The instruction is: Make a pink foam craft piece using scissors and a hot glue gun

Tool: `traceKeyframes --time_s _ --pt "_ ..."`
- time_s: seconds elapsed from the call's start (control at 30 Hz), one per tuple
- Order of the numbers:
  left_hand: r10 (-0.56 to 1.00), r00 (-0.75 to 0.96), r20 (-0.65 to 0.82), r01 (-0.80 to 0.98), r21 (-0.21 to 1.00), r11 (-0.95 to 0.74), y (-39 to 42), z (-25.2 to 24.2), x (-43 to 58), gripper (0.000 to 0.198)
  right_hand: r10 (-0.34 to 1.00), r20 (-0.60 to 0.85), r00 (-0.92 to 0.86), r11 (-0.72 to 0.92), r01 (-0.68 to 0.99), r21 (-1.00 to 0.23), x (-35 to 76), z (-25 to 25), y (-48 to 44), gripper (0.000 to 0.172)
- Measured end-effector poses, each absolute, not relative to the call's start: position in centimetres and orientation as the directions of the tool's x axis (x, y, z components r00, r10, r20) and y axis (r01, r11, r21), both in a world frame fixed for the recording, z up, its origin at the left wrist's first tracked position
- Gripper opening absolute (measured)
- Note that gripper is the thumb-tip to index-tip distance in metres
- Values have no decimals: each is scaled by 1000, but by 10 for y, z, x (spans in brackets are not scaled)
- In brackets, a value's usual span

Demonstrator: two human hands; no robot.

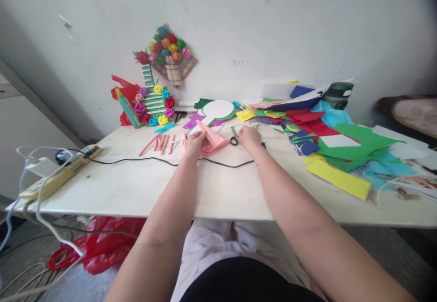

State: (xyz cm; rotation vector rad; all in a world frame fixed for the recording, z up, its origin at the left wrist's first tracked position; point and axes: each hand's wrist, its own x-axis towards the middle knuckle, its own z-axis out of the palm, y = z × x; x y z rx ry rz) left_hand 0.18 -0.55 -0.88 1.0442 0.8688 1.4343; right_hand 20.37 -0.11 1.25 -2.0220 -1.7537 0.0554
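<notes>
While several pink rolls [160,143] already lie left on the counter [136,188], the left hand [194,146] pinches the folded pink paper [215,141] mid-counter, not yet rolled, and the right hand [250,137] rests at the scissors [234,138] — whether its fingers grip them, I cannot tell.

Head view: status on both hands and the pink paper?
Left hand holds pink paper. Right hand at scissors, grip unclear. Black cable crosses table under both wrists.

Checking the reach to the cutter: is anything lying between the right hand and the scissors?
Nothing visible does. The right hand lies right beside the scissors, at their black handle. The pink paper, held by the left hand, lies on their other side.
</notes>
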Motion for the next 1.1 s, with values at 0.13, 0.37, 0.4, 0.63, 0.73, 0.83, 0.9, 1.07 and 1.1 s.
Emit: traceKeyframes --time_s 0.13,0.37,0.4,0.63,0.73,0.83,0.9,1.07,1.1 --pt "992 -23 121 -364 924 -121 -3 -9 2 27 979 168 114 -70 967 -245 203 13 -3 25" --pt "994 -48 98 -441 891 -109 -10 -3 6 23 991 128 46 -16 974 -225 192 16 -11 33" --pt "995 -48 91 -452 886 -102 -11 -2 6 23 992 111 51 -24 973 -230 190 17 -12 33" --pt "990 -119 76 -465 877 -123 -9 -5 0 26 996 81 30 -15 983 -182 185 27 -20 32" --pt "989 -128 79 -466 875 -130 -7 -6 -1 24 997 78 -5 18 987 -157 184 30 -22 32" --pt "990 -126 67 -502 856 -122 -7 -7 -1 18 996 85 -5 17 989 -145 185 32 -22 31" --pt "990 -121 67 -532 838 -121 -6 -6 -1 14 996 91 26 -11 987 -159 187 31 -20 30" --pt "992 -111 63 -564 817 -115 -7 -4 1 9 991 103 83 -55 967 -250 195 23 -10 30" --pt "992 -116 58 -570 814 -114 -8 -4 1 9 990 107 94 -59 955 -290 197 21 -8 30"
